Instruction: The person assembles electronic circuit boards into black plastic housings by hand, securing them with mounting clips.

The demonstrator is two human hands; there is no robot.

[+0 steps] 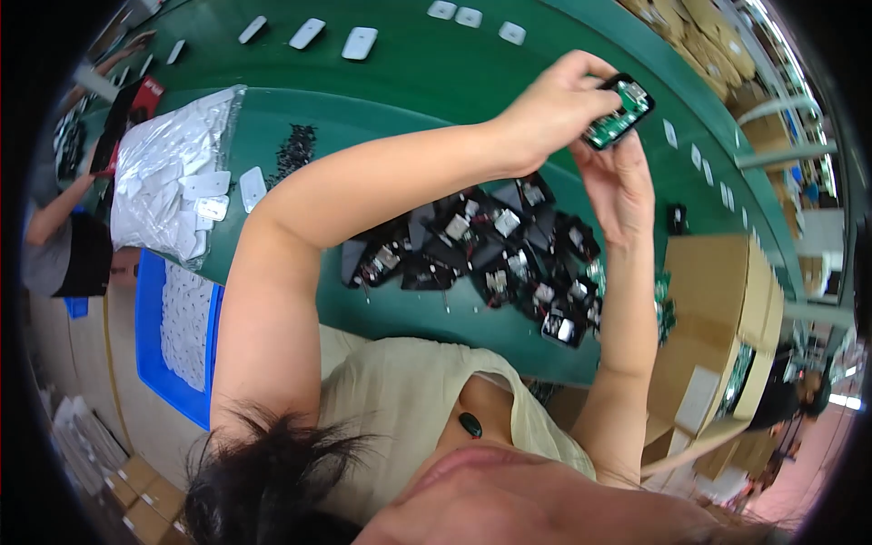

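Note:
A small black plastic case with a green circuit board [627,111] in it is held up above the far right part of the table. My left hand [568,102] reaches across from the left, its fingers closed over the case's left side and touching the board. From below, my right hand [619,177] grips the case's lower edge between thumb and fingers; part of those fingers is hidden. Beneath my forearms lies a heap of open black cases [486,243] with wires and silvery parts. Loose green circuit boards [666,313] lie right of my right forearm.
An open cardboard box [699,318] stands at the right. At the left are a clear bag of white covers [159,168], small black pieces [295,150] and a blue bin [204,401]. White covers [361,43] lie along the far green belt [409,68]. Another person [68,241] works far left.

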